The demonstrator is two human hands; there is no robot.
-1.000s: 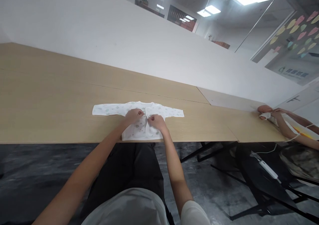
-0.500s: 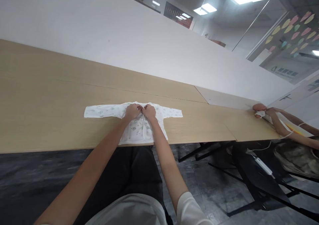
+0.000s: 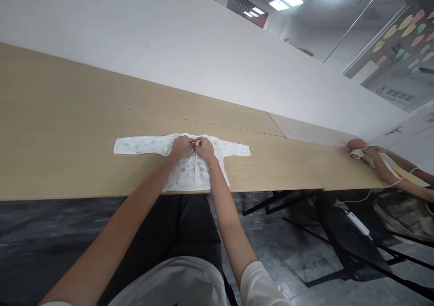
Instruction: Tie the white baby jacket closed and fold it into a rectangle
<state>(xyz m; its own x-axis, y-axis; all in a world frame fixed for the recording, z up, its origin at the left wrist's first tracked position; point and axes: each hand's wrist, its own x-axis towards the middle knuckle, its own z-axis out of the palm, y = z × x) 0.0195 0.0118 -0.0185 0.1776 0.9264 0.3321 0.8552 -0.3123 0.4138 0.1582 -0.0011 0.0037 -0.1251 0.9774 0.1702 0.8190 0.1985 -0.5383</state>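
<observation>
A small white baby shirt [image 3: 186, 174] with a faint print lies flat on the wooden table, its sleeves spread to both sides and its hem along the front edge. At the top of its front opening, just below the neckline, my left hand [image 3: 181, 147] pinches the fabric. My right hand [image 3: 205, 148] meets it there, with thumb and finger closed on the other edge of the opening. The fingertips of both hands nearly touch, and they hide whatever fastening lies between them.
The long wooden table [image 3: 74, 175] runs along a white wall [image 3: 135, 48]. At the far right, another person's hands [image 3: 373, 152] hold a doll [image 3: 356, 144]. A black chair [image 3: 352, 242] with a white power strip [image 3: 357, 223] stands on the floor at right.
My view has shifted slightly, so the table and shirt appear a little higher. Both hands stay at the neckline, with the fingers slightly moved and a bit of white fabric raised between them.
</observation>
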